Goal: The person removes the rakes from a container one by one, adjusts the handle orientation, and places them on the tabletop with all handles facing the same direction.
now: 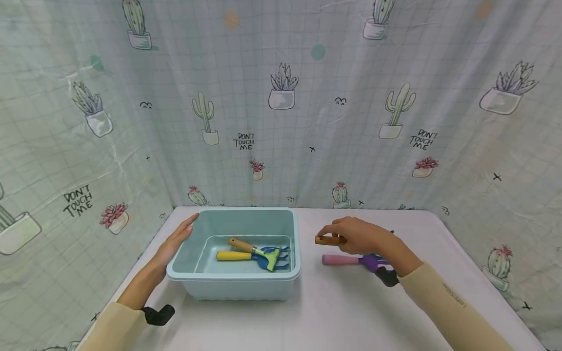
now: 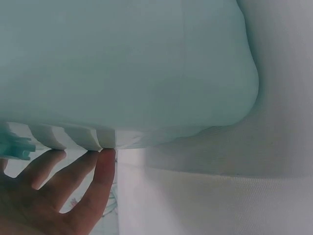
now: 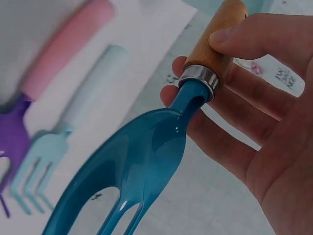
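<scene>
So the right hand has the blue hand fork, gripped by its wooden handle. In the right wrist view the thumb lies on top of the wood and the other fingers come round from underneath, just by the metal collar, so yeah, that's a proper grasp. It looks held up off the tabletop, right of the light-blue basin, with a strip of bare surface between them.

The bit that matters most imo: the basin is off to the left of those fingers, and the fork's long axis runs roughly sideways with the butt of the handle facing the basin. The tines point the other way, so it's handle-end first on that side. From the head view the hand and wrist hide most of the fork's head, fwiw.

Left hand is over at the basin's left side, way closer to it than the right one. Its fingers are spread and fairly straight, fingertips touching the basin near the rim, not clenched round anything.

Inside the basin there's a yellow-handled blue rake with a wooden-handled green tool lying across it. Below the right hand sits a pink-handled purple fork, and the right wrist view shows a light-blue rake just beside that.
</scene>
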### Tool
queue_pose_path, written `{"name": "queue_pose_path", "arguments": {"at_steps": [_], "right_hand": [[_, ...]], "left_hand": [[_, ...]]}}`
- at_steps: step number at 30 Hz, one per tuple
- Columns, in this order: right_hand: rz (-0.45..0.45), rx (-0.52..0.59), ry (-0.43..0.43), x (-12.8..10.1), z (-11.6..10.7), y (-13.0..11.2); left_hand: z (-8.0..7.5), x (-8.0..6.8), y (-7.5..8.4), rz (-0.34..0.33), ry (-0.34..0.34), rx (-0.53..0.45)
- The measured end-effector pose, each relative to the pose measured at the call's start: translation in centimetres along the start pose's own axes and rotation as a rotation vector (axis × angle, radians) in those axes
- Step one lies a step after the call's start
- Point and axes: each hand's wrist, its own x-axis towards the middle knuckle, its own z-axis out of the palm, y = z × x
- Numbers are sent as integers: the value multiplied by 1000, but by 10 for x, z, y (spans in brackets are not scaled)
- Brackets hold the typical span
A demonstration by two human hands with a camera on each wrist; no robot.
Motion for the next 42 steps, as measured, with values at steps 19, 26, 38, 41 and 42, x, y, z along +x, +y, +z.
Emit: {"name": "queue_pose_path", "arguments": {"at_steps": [19,26,38,41,42], "right_hand": [[-25,4,-63,-34,68,24],[-12,12,-90,-35,82,25],[-55,24,-82,-39,89,25],[-54,11,-76,-39,90,24],[-52,6,-75,-39,90,24]], "left_hand": [[1,-1,0,0,6,11],[1,0,0,4,7,11],[1,-1,3,-6,6,8],[1,-1,3,-4,6,9],[1,-1,3,-4,6,7]]}}
